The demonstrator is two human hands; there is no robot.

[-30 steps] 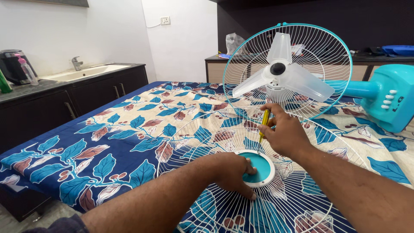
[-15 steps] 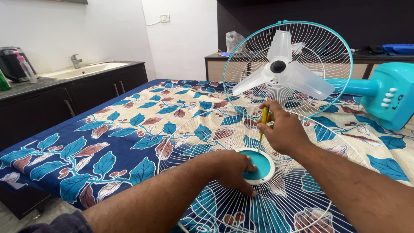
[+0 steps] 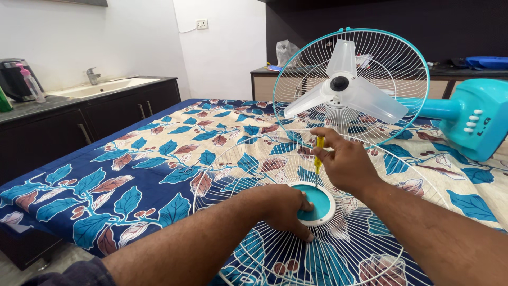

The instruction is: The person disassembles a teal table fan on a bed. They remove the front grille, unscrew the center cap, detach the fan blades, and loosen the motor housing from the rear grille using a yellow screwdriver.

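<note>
A white wire fan guard [image 3: 254,159] lies flat on a bed with a blue leaf-print sheet [image 3: 132,175]. Its middle is a teal round cap [image 3: 318,203]. My left hand [image 3: 283,209] presses on the cap's left edge and the wires beside it. My right hand [image 3: 344,161] grips a yellow-handled screwdriver [image 3: 319,153], held upright with its tip down at the cap's far rim. Behind them the teal fan [image 3: 476,124] lies on its side, with clear blades [image 3: 344,95] inside its rear guard [image 3: 407,58].
A dark counter with a sink [image 3: 100,89], a kettle [image 3: 13,79] and a spray bottle [image 3: 32,85] runs along the left wall. A wooden cabinet [image 3: 262,85] with a plastic bag [image 3: 286,53] stands behind the bed. Floor shows at the lower left.
My right hand has lowered the screwdriver a little toward the cap. My left hand stays on the cap.
</note>
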